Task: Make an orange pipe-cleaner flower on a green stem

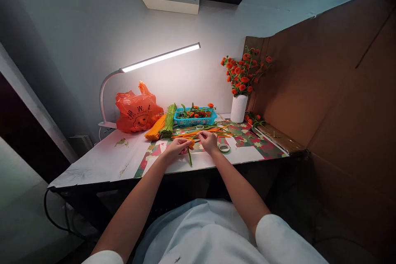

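Observation:
My left hand (179,147) is closed on a small orange flower (192,143) made of fuzzy chenille stem, its green stem (189,159) hanging down below the fingers. Just to the right, my right hand (208,140) is pinched with its fingertips close to the flower, on what looks like a thin green strip. Behind both hands lie loose orange and green chenille stems (219,131). Beside my right wrist a roll of green tape (224,148) rests on the table. Both hands are above the table's front part.
A blue basket (195,122) holds orange flowers. Left of it lie orange (155,128) and green chenille bundles (168,121), an orange plastic bag (137,111) and a lit lamp (161,57). A white vase (239,109) of orange flowers stands right, by a cardboard wall (340,82).

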### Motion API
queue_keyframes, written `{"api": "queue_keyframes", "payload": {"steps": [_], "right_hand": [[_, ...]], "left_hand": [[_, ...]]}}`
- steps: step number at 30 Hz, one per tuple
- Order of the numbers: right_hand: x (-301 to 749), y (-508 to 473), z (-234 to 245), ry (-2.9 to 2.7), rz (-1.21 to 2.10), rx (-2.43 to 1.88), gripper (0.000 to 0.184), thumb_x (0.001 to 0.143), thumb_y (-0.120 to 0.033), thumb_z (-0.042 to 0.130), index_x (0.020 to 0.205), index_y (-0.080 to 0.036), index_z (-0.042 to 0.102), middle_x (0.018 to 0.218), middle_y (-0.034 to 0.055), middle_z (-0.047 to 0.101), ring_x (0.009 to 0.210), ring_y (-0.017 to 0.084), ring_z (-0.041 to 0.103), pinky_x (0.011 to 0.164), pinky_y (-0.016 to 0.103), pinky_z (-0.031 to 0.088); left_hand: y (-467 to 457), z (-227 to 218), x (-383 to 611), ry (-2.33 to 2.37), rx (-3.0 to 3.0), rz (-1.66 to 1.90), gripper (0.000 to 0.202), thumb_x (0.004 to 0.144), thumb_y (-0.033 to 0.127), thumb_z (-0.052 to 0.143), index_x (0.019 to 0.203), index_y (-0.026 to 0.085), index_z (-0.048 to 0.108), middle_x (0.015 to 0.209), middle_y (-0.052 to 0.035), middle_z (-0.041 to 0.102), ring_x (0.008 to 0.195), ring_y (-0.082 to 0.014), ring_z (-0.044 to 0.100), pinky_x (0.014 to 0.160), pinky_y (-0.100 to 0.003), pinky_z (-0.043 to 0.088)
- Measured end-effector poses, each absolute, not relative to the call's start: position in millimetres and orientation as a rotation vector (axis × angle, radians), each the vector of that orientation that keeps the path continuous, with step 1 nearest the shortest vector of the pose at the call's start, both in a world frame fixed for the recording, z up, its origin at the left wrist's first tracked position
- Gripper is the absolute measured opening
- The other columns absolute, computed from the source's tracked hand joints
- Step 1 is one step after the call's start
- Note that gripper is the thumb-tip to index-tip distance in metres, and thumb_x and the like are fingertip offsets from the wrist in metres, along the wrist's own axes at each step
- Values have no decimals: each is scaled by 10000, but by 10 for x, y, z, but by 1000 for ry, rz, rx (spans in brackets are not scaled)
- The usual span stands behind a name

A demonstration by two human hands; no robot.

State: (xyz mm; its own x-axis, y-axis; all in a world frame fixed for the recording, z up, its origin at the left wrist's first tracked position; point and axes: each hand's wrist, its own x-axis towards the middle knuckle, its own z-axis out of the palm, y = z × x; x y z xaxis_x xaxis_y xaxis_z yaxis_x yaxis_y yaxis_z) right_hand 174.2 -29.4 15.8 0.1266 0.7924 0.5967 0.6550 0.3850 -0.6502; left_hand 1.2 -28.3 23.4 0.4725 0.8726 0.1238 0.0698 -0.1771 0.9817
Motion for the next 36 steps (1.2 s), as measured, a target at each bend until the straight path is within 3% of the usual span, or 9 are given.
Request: {"api": "queue_keyframes", "payload": {"steps": [5,7,10,15,25,33,36], "right_hand": [[1749,-435,176,-1486,-237,-1216,214,837,-302,566,1010,-244,678,1155,91,576,1127,272,478,971,435,307],[1730,-459,161,-1495,-218,-1128,202,845,-327,559,974,-206,656,1089,110,582,1076,262,503,945,414,351],[1670,-425,123,-1693,87,-944,213,818,-387,608,907,-195,628,915,77,632,857,209,578,794,333,455],[1605,-345,89,-1650,460,-853,216,783,-386,649,873,-190,666,826,55,691,686,163,615,648,279,498],[1635,-333,79,-1594,462,-887,178,766,-353,668,800,-187,723,797,59,728,649,162,641,603,272,505],[1644,-345,79,-1593,465,-927,169,758,-349,676,795,-192,726,786,55,731,611,163,634,579,275,507],[1643,-342,79,-1572,498,-932,163,752,-342,679,793,-191,726,787,56,733,619,169,644,585,279,514]], "left_hand": [[-256,191,0,868,1476,1102,431,648,514,755,860,143,700,839,-38,678,603,-90,565,571,-214,484],[-240,191,3,864,1421,1221,471,606,494,791,914,154,688,870,-37,693,667,-110,607,641,-241,522],[-232,199,15,789,1361,1319,521,551,447,839,951,163,665,877,-35,712,774,-159,661,765,-320,552],[-262,215,30,746,1387,1286,489,562,444,837,909,132,691,911,-75,731,829,-203,682,852,-393,540],[-205,156,13,832,1558,1396,413,562,506,808,756,155,707,745,-48,713,732,-199,670,730,-334,551],[-180,113,-11,918,1729,1473,345,642,501,753,732,168,731,778,-64,698,730,-189,638,663,-283,522],[-197,135,-5,891,1656,1423,418,616,510,771,840,158,743,835,-74,717,758,-201,654,692,-303,526]]}}
